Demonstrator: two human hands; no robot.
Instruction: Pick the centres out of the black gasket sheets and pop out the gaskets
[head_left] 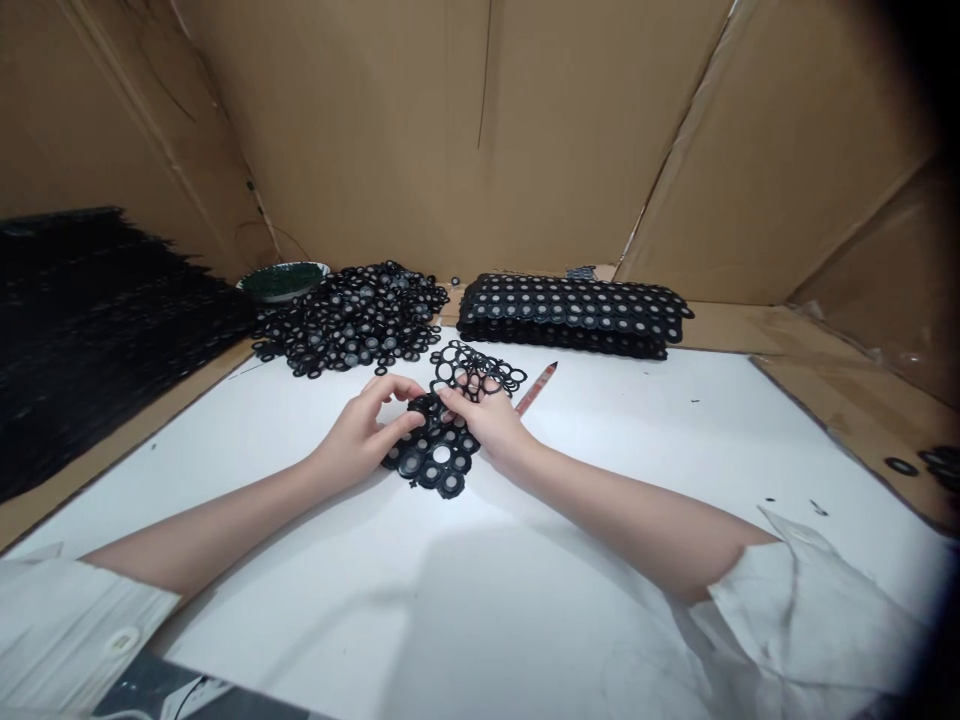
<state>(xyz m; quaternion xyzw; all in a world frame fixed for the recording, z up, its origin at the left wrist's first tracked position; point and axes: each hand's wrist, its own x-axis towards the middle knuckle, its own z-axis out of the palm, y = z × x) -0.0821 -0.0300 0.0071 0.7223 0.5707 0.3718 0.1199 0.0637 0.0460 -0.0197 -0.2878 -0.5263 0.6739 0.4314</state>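
Observation:
A black sheet of joined rings [441, 472], most with greyish centres and one showing white through it, hangs between my hands over the white table. My left hand [364, 430] pinches its upper left edge between thumb and fingers. Closed on the upper right side is my right hand [495, 425], thumb on top. An open lattice of empty black rings [476, 362] extends past the right fingers and partly covers them. Just right of that hand lies a red pencil-like tool [538, 388] with a dark tip.
Loose black rings [352, 325] form a heap at the back left, beside a shallow bowl [281, 283]. Ring sheets [574, 310] are stacked at the back right. A tall dark stack [97, 330] stands far left. Cardboard walls [450, 130] enclose the table.

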